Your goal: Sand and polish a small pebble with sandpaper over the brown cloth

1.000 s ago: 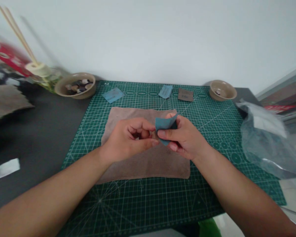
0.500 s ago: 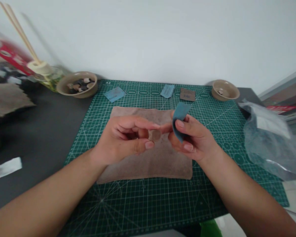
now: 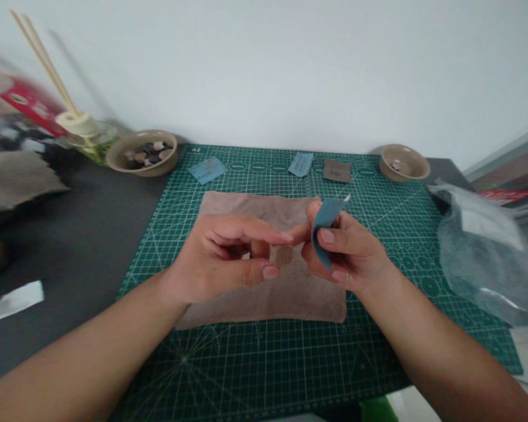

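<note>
My left hand (image 3: pixel 229 252) pinches a small tan stone (image 3: pixel 283 256) between thumb and fingers, above the brown cloth (image 3: pixel 264 302). Curled in my right hand (image 3: pixel 349 249) is a piece of blue-grey sandpaper (image 3: pixel 323 225), pressed under the thumb. A finger of the right hand reaches across to the left fingertips near the stone. The sandpaper's bent face is turned toward the stone but stands a little apart from it. Both hands are raised over the cloth, which lies on a green cutting mat (image 3: pixel 290 363).
Pebbles fill part of a bowl (image 3: pixel 141 155) at the back left, beside a reed diffuser (image 3: pixel 79 126). Blue sandpaper pieces (image 3: pixel 207 170) and a brown one (image 3: pixel 337 170) lie along the mat's back. Right: another bowl (image 3: pixel 405 164) and a clear plastic bag (image 3: pixel 479 252).
Both hands sit slightly lower in the picture, with the stone and sandpaper still held. The sandpaper has tilted a little to the right. The whole view has shifted slightly.
</note>
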### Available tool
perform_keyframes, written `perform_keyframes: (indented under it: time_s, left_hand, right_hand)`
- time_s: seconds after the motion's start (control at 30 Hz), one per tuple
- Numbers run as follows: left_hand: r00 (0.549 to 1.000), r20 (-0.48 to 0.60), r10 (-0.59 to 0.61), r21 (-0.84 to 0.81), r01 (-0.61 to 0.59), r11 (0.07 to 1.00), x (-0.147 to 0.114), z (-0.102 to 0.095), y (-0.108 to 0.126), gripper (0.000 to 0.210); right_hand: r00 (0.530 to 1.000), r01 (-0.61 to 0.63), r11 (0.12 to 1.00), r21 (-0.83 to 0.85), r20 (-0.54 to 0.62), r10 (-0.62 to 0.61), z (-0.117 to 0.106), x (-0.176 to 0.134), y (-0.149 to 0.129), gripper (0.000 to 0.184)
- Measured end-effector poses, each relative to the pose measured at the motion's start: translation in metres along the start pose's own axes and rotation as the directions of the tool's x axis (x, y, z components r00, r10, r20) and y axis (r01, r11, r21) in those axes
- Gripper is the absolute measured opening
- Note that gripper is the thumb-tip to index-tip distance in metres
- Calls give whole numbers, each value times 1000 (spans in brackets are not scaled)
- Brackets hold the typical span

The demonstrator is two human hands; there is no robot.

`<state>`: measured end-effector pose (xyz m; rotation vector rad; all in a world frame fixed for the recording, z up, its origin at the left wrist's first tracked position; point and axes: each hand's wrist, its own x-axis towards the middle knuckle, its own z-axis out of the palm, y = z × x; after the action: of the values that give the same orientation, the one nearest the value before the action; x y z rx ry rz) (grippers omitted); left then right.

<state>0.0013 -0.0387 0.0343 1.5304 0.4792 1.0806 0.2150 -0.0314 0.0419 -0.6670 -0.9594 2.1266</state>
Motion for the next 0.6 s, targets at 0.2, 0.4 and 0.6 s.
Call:
perform_keyframes:
  time_s: [0.2,0.4,0.6]
  left_hand:
    - [1000,-13,-19,5,19,1000,-2,0,-2,39]
    - [994,-97,-45,-119,33,992,3,-8,-7,28]
    - [924,-377,-70,-212,-12,977,14,-16,-9,19]
  right_hand:
    - [1000,7,999,-33,-4,-7,0,1,1,40]
    - [962,183,949,-256,-155,-227,-3,2,0,41]
    - [750,306,266,-914,59,-659,-17,7,6,23]
